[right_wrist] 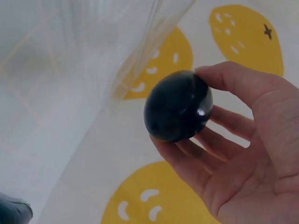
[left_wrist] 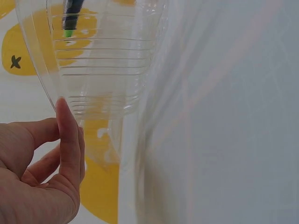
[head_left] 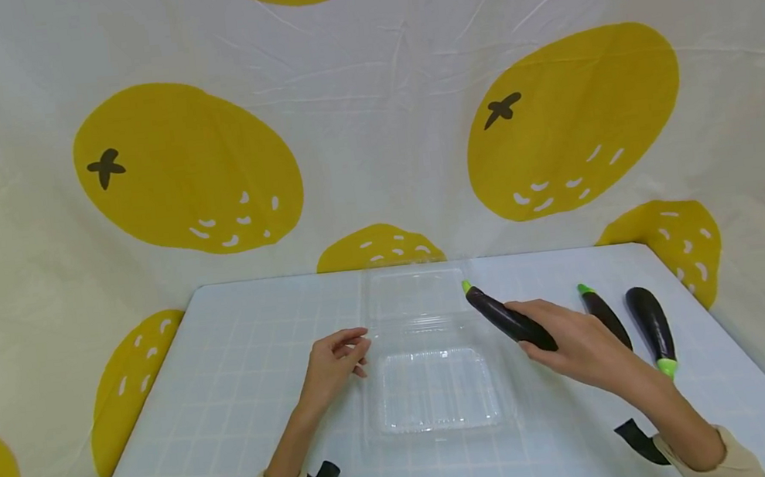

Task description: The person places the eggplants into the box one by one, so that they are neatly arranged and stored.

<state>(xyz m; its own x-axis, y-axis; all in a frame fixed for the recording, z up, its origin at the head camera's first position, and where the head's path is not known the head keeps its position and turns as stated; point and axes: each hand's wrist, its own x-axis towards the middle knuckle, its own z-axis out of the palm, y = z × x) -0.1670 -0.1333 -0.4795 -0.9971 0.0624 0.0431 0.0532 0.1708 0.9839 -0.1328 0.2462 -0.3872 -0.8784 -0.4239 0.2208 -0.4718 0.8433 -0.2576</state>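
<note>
A dark purple eggplant [head_left: 512,323] with a green stem end is held in my right hand [head_left: 575,342], raised over the right side of a clear plastic clamshell box [head_left: 437,396]. Thumb and fingers grip its thick end, whose rounded bottom shows in the right wrist view; the stem points up-left in the head view. The box lies with its lid [head_left: 416,293] folded back behind it. My left hand [head_left: 332,368] is at the box's left side, fingers loosely bent. In the left wrist view, one fingertip [left_wrist: 61,103] is at the clear edge; contact is uncertain.
Right of the box lie two more eggplants: one [head_left: 606,314] partly hidden behind my right hand, another [head_left: 652,323] with its stem toward me. The white gridded table [head_left: 232,410] ends at a cloth backdrop [head_left: 380,153] printed with yellow fruit.
</note>
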